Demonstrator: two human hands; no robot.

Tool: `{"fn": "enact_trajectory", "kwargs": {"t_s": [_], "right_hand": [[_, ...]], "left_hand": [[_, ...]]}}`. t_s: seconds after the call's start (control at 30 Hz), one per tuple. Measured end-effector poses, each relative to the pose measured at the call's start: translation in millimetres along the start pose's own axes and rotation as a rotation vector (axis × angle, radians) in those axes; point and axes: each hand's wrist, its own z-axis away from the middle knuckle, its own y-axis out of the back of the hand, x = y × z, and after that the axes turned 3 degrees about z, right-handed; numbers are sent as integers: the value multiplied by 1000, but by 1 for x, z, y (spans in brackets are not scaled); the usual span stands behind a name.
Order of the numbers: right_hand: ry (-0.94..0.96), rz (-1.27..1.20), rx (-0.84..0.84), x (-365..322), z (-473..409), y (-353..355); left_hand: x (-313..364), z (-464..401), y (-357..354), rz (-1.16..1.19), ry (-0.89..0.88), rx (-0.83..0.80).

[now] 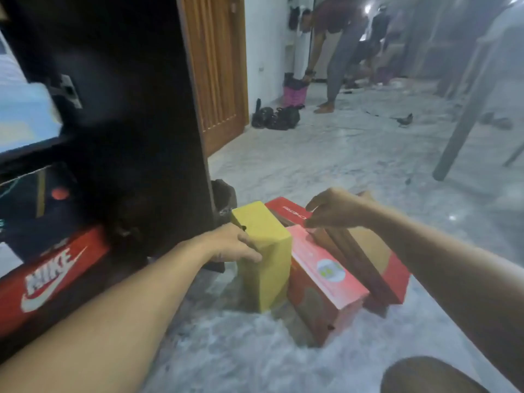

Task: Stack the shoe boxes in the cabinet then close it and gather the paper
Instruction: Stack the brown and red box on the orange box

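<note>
The left hand (232, 245) gripped the upright yellow cardboard shoe box (265, 256) on its left face, thumb across the near side, while the box stood on the grey marbled floor (312, 171) just in front of the dark cabinet's open door (136, 109). The right hand (334, 209) hovered over the neighbouring pile with its fingers loosely curled; it seemed to pinch the far edge of a brown cardboard lid (357, 259), though blur made that uncertain. The lid leaned across a red shoe box with a round label (320, 282), which touched the yellow one. Another red box (286, 211) lay behind them. Inside the cabinet, a red Nike shoe box (48, 276) rested on the bottom shelf.
</note>
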Motion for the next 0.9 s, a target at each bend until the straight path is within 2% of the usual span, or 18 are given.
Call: {"fn": "enact_trajectory", "kwargs": {"t_s": [0.1,0.23,0.37,0.5,0.67,0.8,0.9], "right_hand": [[-92,-3,-20,60,9,-14],[-268,-78,34,138,10,-46],[-451,-168,64,201,14,-79],[-652,-370,142,240,17,-105],[-848,-580,114,282,12,-133],[-905,-719,64,296,5,-155],[-938,-858,115,303,-4,-164]], "left_hand": [[23,-37,-41,15,-48,-21],[50,-80,-89,61,-114,-21],[79,-118,-121,71,-154,28],[109,-153,-138,148,-201,127],[137,-206,-150,158,-166,236],[150,-240,-156,130,-43,301],[153,-254,-159,163,-10,250]]}}
